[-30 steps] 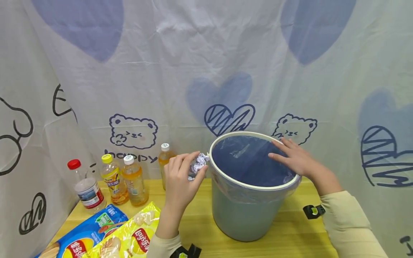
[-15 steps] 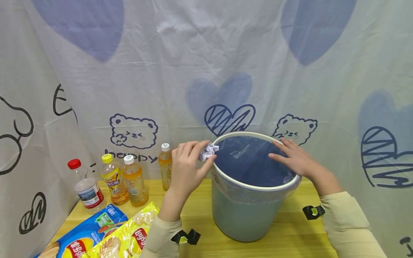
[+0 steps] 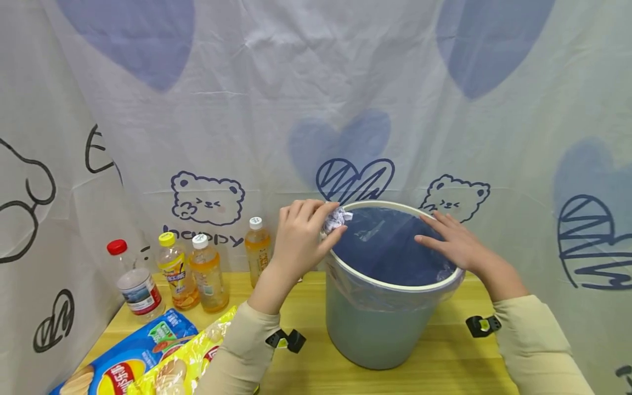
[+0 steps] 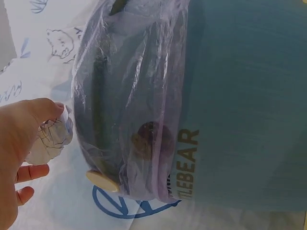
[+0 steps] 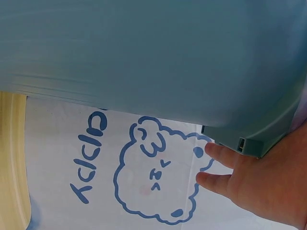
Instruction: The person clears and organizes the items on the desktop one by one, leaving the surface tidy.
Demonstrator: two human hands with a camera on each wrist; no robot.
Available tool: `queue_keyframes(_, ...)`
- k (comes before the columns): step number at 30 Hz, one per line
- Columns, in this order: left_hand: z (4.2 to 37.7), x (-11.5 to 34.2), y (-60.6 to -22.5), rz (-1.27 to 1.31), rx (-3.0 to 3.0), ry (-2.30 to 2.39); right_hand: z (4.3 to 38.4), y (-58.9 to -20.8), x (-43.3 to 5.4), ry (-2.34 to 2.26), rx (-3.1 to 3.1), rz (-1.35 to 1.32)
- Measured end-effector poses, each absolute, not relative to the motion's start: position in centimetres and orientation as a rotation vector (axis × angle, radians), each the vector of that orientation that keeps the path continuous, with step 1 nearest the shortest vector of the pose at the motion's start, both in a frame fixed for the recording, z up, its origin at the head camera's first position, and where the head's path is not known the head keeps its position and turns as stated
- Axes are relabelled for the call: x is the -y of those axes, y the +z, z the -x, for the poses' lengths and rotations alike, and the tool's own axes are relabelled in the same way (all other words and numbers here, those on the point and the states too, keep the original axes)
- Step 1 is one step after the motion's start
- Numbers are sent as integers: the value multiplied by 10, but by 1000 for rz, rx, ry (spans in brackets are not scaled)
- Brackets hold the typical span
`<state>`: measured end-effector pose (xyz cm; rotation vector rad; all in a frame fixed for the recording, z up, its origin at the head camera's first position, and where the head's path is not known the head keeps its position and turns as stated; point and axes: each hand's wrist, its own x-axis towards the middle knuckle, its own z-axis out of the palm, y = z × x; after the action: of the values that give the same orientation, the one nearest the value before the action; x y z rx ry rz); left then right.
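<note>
My left hand (image 3: 302, 233) pinches a crumpled ball of white paper (image 3: 338, 219) between thumb and fingers, right at the left rim of a grey-green trash bin (image 3: 370, 334). In the left wrist view the paper ball (image 4: 50, 139) shows beside the clear liner bag folded over the bin's edge. My right hand (image 3: 456, 244) lies across the bin's right rim, fingers spread and nearly straight, thumb over the opening. Two of its fingers (image 5: 216, 184) appear outside the bin near a handle mount (image 5: 244, 143) in the right wrist view.
At the left stand several drink bottles: one red-capped (image 3: 140, 291), one yellow-capped (image 3: 178, 274), and white-capped ones (image 3: 209, 277). Blue (image 3: 133, 354) and yellow (image 3: 182, 362) chip bags lie in front of them on the wooden table (image 3: 301, 323). A printed curtain (image 3: 276, 109) hangs behind.
My left hand has moved right and upward with the paper ball, from left of the bin to its rim. The right hand has stayed on the bin.
</note>
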<state>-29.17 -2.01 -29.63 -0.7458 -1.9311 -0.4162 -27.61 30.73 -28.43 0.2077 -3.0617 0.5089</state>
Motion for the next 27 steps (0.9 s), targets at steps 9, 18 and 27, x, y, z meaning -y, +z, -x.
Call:
queue_keyframes(9,304,3,-290,776,1997,-367,277,-285,-307,542,3057,-194)
queue_keyframes(18,313,-17,-289,783,2055,-369,278,-287,-309,548,3054,-198)
queue_keyframes(27,317,-33,-284,768,2172,-371,278,-288,-311,557,3050,-207)
